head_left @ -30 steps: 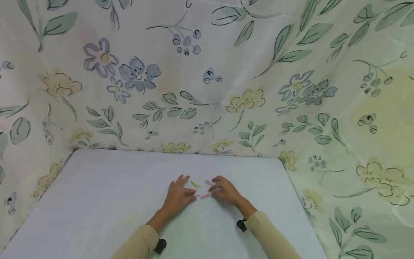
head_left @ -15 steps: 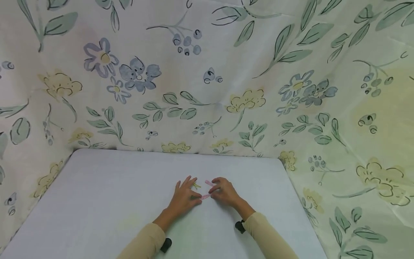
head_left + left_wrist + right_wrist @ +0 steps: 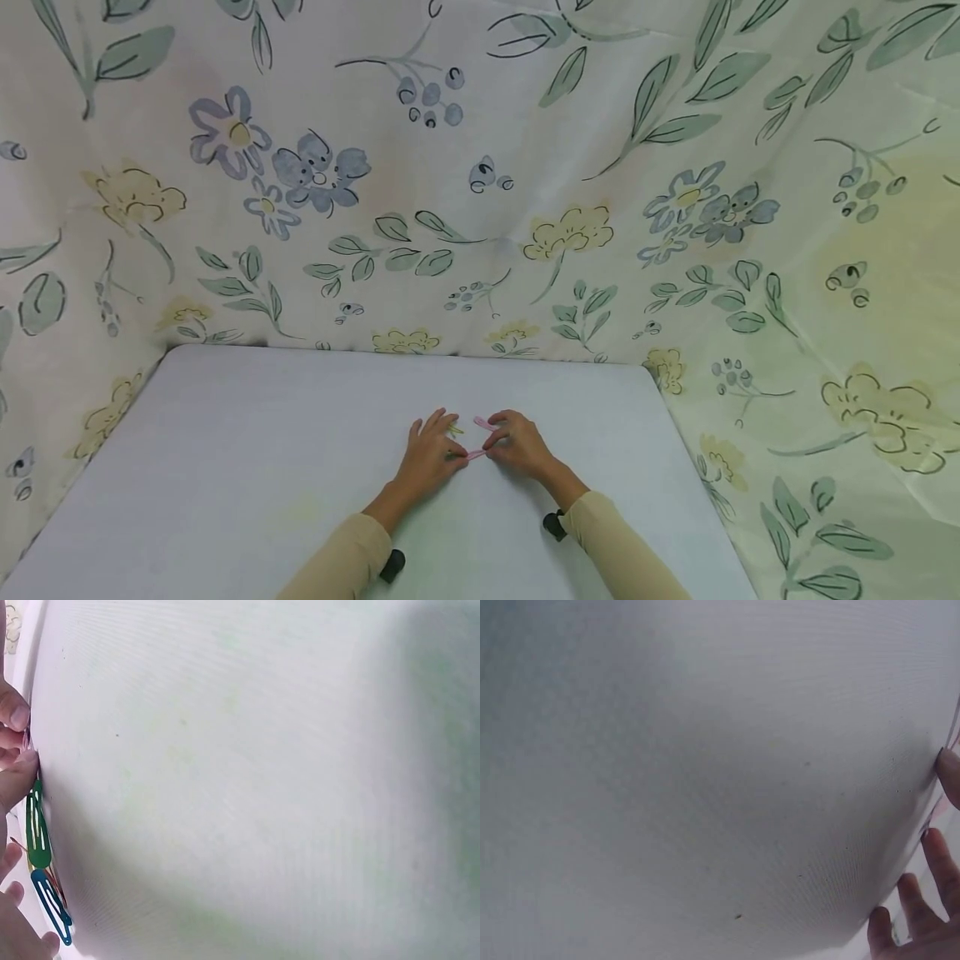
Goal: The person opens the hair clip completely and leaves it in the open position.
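Note:
A pink snap hair clip (image 3: pixel 476 455) spans the small gap between my two hands on the white table. My left hand (image 3: pixel 431 457) pinches its left end between thumb and forefinger, the other fingers spread. At its right end, the thumb and forefinger of my right hand (image 3: pixel 521 446) pinch it. A second pink hair clip (image 3: pixel 483 423) lies just beyond, by my right fingertips. By the left fingertips is a yellow hair clip (image 3: pixel 456 430), partly covered. In the left wrist view, a green hair clip (image 3: pixel 37 829) and a blue hair clip (image 3: pixel 52 907) lie beside my left fingers.
The white table (image 3: pixel 247 433) stretches around both hands. Behind it and along its sides hangs a flowered cloth (image 3: pixel 480 208). Dark wrist cameras sit under both sleeves, the left camera (image 3: pixel 392 566) and the right camera (image 3: pixel 554 526).
My left hand has moved right from beside the green hair clip to the near pink one, now partly covering the yellow clip. My right hand has barely shifted.

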{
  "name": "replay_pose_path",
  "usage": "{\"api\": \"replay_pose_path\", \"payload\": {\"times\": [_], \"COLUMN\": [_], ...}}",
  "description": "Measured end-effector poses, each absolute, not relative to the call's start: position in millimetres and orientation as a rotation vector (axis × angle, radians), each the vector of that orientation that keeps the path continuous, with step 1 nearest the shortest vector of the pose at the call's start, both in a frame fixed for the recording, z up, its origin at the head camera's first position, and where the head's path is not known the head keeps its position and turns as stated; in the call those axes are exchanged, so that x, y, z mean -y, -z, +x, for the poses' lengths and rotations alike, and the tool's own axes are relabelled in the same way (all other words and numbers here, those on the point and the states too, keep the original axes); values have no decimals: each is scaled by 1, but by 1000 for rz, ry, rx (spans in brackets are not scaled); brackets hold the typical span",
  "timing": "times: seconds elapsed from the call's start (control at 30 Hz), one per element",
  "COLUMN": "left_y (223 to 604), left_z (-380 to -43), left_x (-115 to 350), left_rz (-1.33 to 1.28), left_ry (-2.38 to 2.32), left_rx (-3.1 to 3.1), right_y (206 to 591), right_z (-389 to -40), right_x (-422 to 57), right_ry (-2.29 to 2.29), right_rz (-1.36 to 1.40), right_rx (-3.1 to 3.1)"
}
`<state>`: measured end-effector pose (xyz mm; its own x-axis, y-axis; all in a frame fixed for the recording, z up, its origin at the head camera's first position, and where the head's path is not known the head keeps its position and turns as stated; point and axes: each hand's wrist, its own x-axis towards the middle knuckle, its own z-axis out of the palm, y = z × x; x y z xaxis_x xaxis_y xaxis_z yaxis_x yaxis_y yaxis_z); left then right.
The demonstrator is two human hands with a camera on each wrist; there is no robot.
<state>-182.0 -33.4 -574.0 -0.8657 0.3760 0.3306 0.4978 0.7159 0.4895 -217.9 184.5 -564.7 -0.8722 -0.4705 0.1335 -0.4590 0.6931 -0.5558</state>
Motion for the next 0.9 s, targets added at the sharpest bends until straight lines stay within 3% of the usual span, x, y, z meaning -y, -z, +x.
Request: {"api": "replay_pose_path", "payload": {"times": [0.9], "left_y": [573], "left_z": [-186], "left_x": [30], "left_rz": [-669], "left_ry": [976], "left_rx": [2663], "right_y": [565], "right_z": [-215], "right_x": [-180], "right_ry": [946], "right_rz": [-833], "right_rx": [-2899]}}
